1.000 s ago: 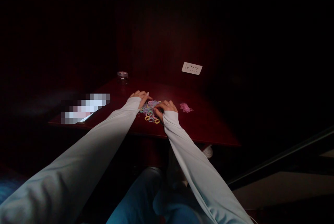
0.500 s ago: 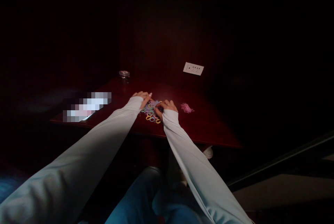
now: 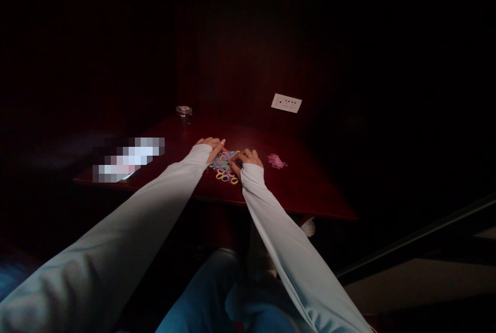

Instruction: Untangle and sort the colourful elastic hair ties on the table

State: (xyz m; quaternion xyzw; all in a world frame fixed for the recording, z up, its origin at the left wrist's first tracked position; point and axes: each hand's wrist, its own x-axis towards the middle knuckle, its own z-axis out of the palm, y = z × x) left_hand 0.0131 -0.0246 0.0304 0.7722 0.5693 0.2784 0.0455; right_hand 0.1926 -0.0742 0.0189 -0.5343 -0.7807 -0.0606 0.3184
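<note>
A loose pile of small pastel hair ties in yellow, pink, purple, green and blue lies on the dark red table. At its left edge rests my left hand, fingers stretched out and the thumb apart, touching the pile's upper side. From the right, my right hand reaches over the pile. Its thumb and index finger curve together at the tips among the ties. Whatever lies between those tips is too small to make out. A separate heap of pink bands sits to the right of my right hand.
A clear lidded jar stands at the table's back left. A lit, pixelated screen lies near the left edge. On the back wall is a white power socket. The surroundings are very dark.
Both hands stay over the hair ties with barely any visible movement. The whole view has shifted very slightly.
</note>
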